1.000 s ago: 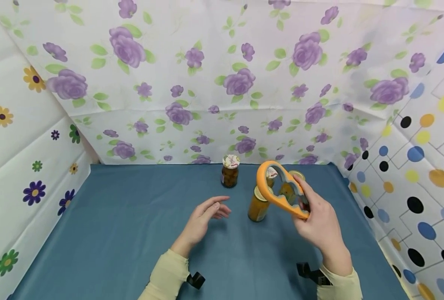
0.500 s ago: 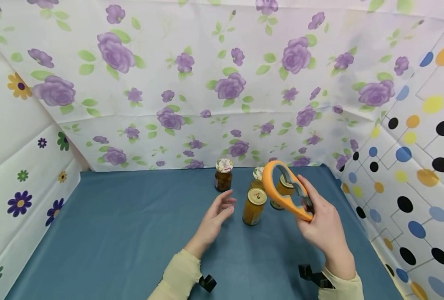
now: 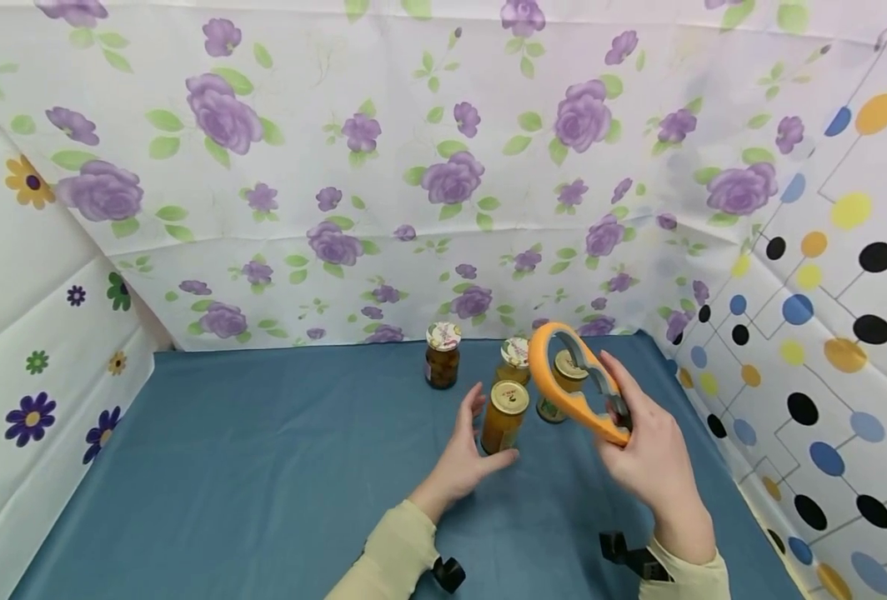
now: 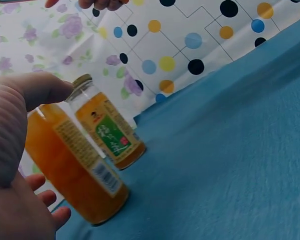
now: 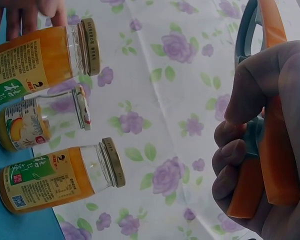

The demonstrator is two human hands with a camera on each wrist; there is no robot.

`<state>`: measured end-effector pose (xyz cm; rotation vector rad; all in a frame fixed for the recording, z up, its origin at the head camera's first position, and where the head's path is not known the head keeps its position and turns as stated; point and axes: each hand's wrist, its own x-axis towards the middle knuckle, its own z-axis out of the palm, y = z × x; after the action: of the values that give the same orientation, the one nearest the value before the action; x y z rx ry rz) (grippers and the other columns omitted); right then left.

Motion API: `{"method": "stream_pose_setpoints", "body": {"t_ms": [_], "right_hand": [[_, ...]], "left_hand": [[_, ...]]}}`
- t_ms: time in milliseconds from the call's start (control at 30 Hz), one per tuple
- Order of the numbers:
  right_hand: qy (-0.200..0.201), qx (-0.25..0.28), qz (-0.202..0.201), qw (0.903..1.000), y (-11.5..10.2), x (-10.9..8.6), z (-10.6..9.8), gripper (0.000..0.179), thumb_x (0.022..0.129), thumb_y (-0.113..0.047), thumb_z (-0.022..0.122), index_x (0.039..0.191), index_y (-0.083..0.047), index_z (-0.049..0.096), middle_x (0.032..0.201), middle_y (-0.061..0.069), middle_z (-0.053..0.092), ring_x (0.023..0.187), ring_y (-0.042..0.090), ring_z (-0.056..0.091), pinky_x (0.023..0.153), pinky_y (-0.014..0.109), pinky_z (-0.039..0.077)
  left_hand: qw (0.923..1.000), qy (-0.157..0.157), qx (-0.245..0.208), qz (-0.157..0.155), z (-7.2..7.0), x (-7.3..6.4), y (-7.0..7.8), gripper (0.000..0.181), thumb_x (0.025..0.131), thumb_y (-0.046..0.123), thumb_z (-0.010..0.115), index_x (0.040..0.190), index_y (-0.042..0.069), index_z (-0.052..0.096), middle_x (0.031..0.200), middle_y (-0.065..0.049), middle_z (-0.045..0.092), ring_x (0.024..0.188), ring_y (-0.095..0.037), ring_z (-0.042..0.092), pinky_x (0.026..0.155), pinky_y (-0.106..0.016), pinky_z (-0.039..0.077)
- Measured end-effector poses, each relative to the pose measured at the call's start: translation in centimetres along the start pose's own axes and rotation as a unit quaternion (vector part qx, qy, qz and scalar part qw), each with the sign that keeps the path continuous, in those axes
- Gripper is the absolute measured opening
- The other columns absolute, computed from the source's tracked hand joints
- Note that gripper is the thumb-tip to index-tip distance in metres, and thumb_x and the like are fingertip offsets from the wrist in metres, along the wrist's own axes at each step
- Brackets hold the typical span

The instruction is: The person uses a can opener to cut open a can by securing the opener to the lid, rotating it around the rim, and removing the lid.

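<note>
My left hand [image 3: 460, 462] is beside the front jar of orange-yellow fruit [image 3: 502, 423], thumb in front and fingers on its far left. In the left wrist view the thumb passes across this jar [image 4: 77, 170] near its top; whether it touches is unclear. The jar stands upright with a gold lid. My right hand [image 3: 655, 458] grips an orange and grey jar opener [image 3: 541, 365], raised above the table. Its looped end points up and left, over the right-hand jar [image 3: 553, 407], partly hiding it. In the right wrist view, fingers curl round the opener's orange handles [image 5: 280, 155].
Behind the front jar stands a jar with a floral lid [image 3: 514, 353]. A dark-filled jar [image 3: 442, 365] is farther left, near the back wall. Blue cloth [image 3: 263, 467] covers the table. Patterned sheets [image 3: 383, 192] enclose the back and both sides.
My left hand has moved right, from the bare cloth to the front jar, and its thumb has spread. The right hand keeps holding the opener raised. The head view has shifted slightly.
</note>
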<state>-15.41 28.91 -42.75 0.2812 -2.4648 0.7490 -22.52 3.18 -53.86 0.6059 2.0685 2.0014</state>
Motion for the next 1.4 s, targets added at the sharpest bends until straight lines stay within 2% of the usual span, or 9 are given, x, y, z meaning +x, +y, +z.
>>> {"method": "stream_pose_setpoints", "body": {"t_ms": [233, 500, 733, 800, 1000, 1133, 1300, 1400], "right_hand": [[-0.009, -0.001, 0.007, 0.9999, 0.2, -0.1, -0.2, 0.102, 0.076, 0.008, 0.068, 0.167, -0.030, 0.041, 0.079, -0.006, 0.047, 0.057, 0.010, 0.036, 0.056, 0.029, 0.032], [-0.009, 0.002, 0.022, 0.9997, 0.3, 0.1, -0.5, 0.107, 0.074, 0.009, 0.066, 0.168, -0.035, 0.038, 0.080, -0.004, 0.049, 0.054, 0.010, 0.035, 0.054, 0.030, 0.031], [-0.017, -0.003, 0.029, 0.9994, 0.5, 0.0, -0.7, 0.104, 0.074, 0.007, 0.067, 0.167, -0.030, 0.039, 0.079, -0.004, 0.049, 0.053, 0.010, 0.036, 0.054, 0.030, 0.032], [-0.017, -0.003, 0.032, 0.9993, 0.5, -0.1, -0.7, 0.106, 0.074, 0.007, 0.067, 0.168, -0.033, 0.038, 0.080, -0.004, 0.049, 0.053, 0.010, 0.036, 0.054, 0.030, 0.032], [-0.019, 0.004, 0.038, 0.9991, 0.4, 0.2, -0.8, 0.109, 0.073, 0.008, 0.066, 0.168, -0.036, 0.037, 0.080, -0.003, 0.049, 0.053, 0.011, 0.036, 0.054, 0.030, 0.031], [-0.019, 0.004, 0.039, 0.9991, 0.3, 0.3, -0.8, 0.108, 0.073, 0.008, 0.066, 0.168, -0.037, 0.037, 0.080, -0.002, 0.049, 0.053, 0.012, 0.036, 0.054, 0.030, 0.031], [-0.022, -0.002, 0.045, 0.9988, 0.5, 0.0, -0.9, 0.108, 0.074, 0.008, 0.067, 0.168, -0.036, 0.037, 0.080, -0.002, 0.048, 0.053, 0.011, 0.035, 0.053, 0.030, 0.030], [-0.020, -0.005, 0.041, 0.9990, 0.3, 0.1, -0.7, 0.107, 0.074, 0.008, 0.068, 0.168, -0.035, 0.037, 0.079, -0.002, 0.048, 0.053, 0.012, 0.036, 0.053, 0.030, 0.030]], "left_hand": [[0.9997, 0.014, 0.011, -0.019, 1.2, 0.4, -1.0, 0.113, 0.090, 0.016, 0.087, 0.172, 0.021, 0.009, 0.168, -0.017, 0.025, 0.157, -0.035, 0.026, 0.124, -0.062, 0.027], [0.9989, 0.037, 0.009, -0.028, 1.4, 1.1, -1.5, 0.109, 0.090, 0.008, 0.086, 0.172, 0.020, 0.014, 0.163, -0.015, 0.034, 0.150, -0.036, 0.038, 0.122, -0.063, 0.030], [0.9958, 0.051, 0.062, -0.044, 2.7, 1.5, -2.7, 0.102, 0.091, 0.014, 0.088, 0.169, 0.019, 0.023, 0.156, -0.013, 0.044, 0.144, -0.035, 0.045, 0.117, -0.062, 0.035], [0.9948, 0.060, 0.065, -0.050, 3.1, 1.8, -2.9, 0.098, 0.090, 0.016, 0.089, 0.167, 0.018, 0.027, 0.153, -0.012, 0.047, 0.141, -0.034, 0.047, 0.116, -0.061, 0.037], [0.9936, 0.092, 0.044, -0.050, 3.3, 2.5, -2.3, 0.081, 0.091, 0.018, 0.090, 0.156, 0.018, 0.042, 0.141, -0.005, 0.057, 0.131, -0.028, 0.056, 0.112, -0.057, 0.043], [0.9913, 0.110, 0.055, -0.048, 3.4, 2.9, -1.9, 0.069, 0.094, 0.025, 0.088, 0.150, 0.018, 0.049, 0.135, -0.002, 0.061, 0.124, -0.026, 0.060, 0.107, -0.055, 0.048], [0.9917, 0.111, 0.058, -0.030, 3.8, 3.0, -1.9, 0.057, 0.097, 0.024, 0.084, 0.144, 0.017, 0.052, 0.131, -0.002, 0.063, 0.120, -0.023, 0.062, 0.103, -0.052, 0.050], [0.9929, 0.108, 0.048, -0.015, 3.4, 3.2, -2.1, 0.054, 0.098, 0.021, 0.082, 0.143, 0.017, 0.051, 0.130, 0.000, 0.063, 0.118, -0.021, 0.063, 0.103, -0.051, 0.050]]}}
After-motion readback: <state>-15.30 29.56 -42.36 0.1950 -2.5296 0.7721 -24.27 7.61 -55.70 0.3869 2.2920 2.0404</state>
